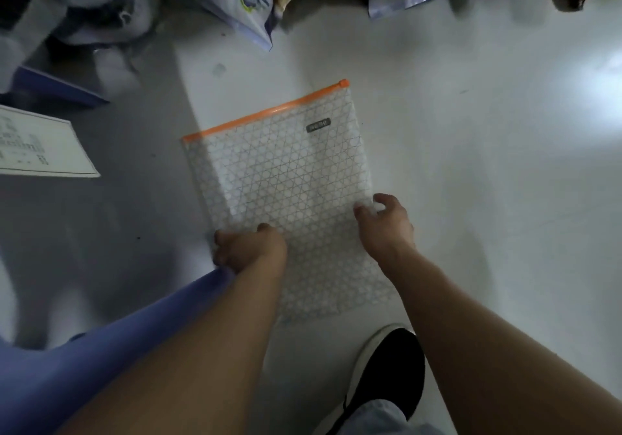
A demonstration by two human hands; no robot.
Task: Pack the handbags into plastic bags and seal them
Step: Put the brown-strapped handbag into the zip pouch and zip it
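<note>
On glossy floor [471, 165], zip pouch [286, 178]; perhaps packages [245, 0] beyond.

One wide-angle view, worn on the person's head, looks forward and steeply down at the pale floor [488, 182]. It sits near: both forearms enter from the bottom edge, and the left hand [250, 249] and right hand [383, 222] grip a plastic bag [286, 165] mid-frame.

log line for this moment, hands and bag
left hand: grips zip bag left edge | right hand: pinches right edge | bag: on floor | orange slider: far right end
</note>
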